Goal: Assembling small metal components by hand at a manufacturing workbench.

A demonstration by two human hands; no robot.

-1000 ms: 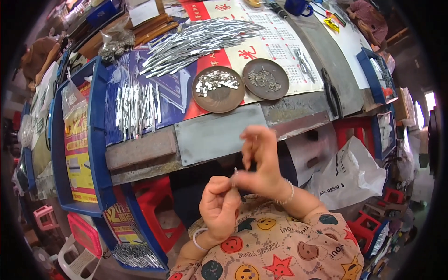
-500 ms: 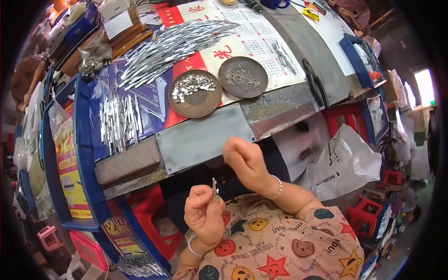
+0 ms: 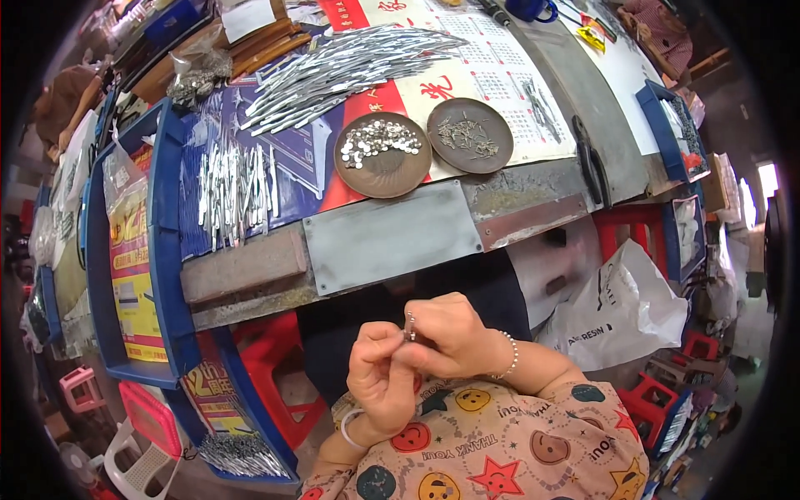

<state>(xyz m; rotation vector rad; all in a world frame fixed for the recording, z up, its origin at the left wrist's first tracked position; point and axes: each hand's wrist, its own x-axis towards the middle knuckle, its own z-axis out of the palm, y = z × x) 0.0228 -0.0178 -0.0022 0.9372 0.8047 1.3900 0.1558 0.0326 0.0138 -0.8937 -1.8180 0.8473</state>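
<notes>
My left hand (image 3: 380, 368) is closed in a pinch on a small silver metal piece (image 3: 410, 327), held upright in front of my chest. My right hand (image 3: 451, 335) meets it there, thumb and forefinger pressed together at the same piece. Whether the right fingers hold anything else is hidden. Beyond the hands, a grey metal plate (image 3: 396, 237) lies along the bench's front edge. Behind it stands a brown dish (image 3: 385, 182) of small shiny discs. Touching or nearly touching it is a second brown dish (image 3: 471, 160) with tiny thin metal pins.
Slim silver strips (image 3: 325, 83) lie heaped on the bench, with more strips (image 3: 237, 192) at the left. Black-handled pliers (image 3: 590, 162) rest at the right. A blue tray (image 3: 171, 333) stands left, a red stool (image 3: 279, 383) below the bench, a white plastic bag (image 3: 621, 312) at right.
My right hand has come down from over the bench edge to meet my left hand at the small metal piece. The view has shifted, so the bench appears farther right.
</notes>
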